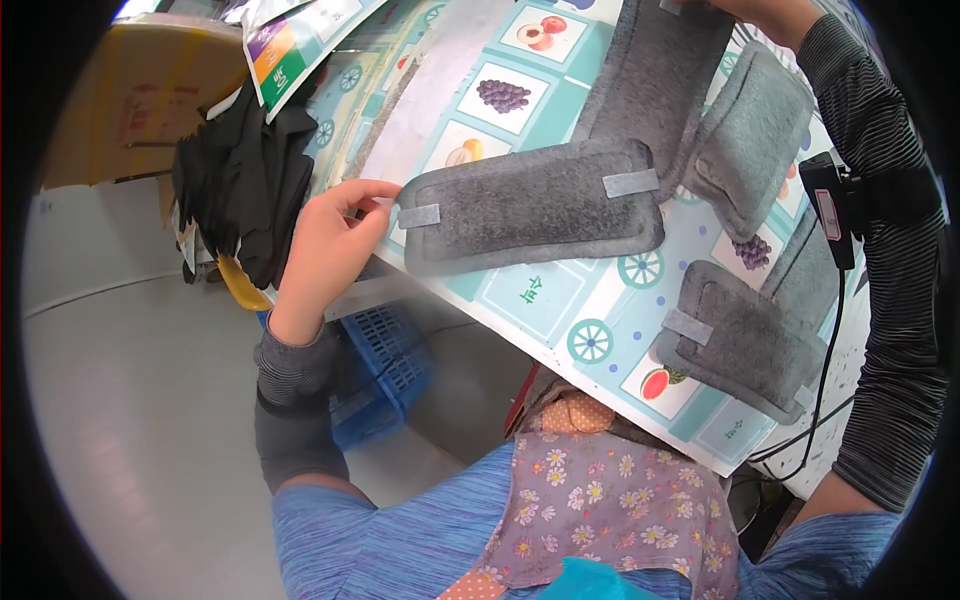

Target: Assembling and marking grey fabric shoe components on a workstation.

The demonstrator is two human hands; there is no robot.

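Observation:
My left hand (335, 245) pinches the near-left end of a grey fleecy pad (530, 205) between thumb and fingertips. This pad is oblong with a stitched border and a pale tab at each end. My right hand (780, 15), partly cut off by the top edge, has its fingers closed at the far end of a second grey pad (655, 75). That pad reaches down behind the first one. To the right lies a folded grey pad (755, 140). Another grey pad (745, 340) with pale tabs rests nearer me, overlapping a further grey piece (808, 270).
A fruit-patterned sheet (515, 300) covers the table. Black cloth pieces (245, 180) hang at its left end beside a cardboard box (150, 100) and a printed packet (300, 50). Below stands a blue plastic basket (380, 370). A black cable (835, 350) runs down at the right.

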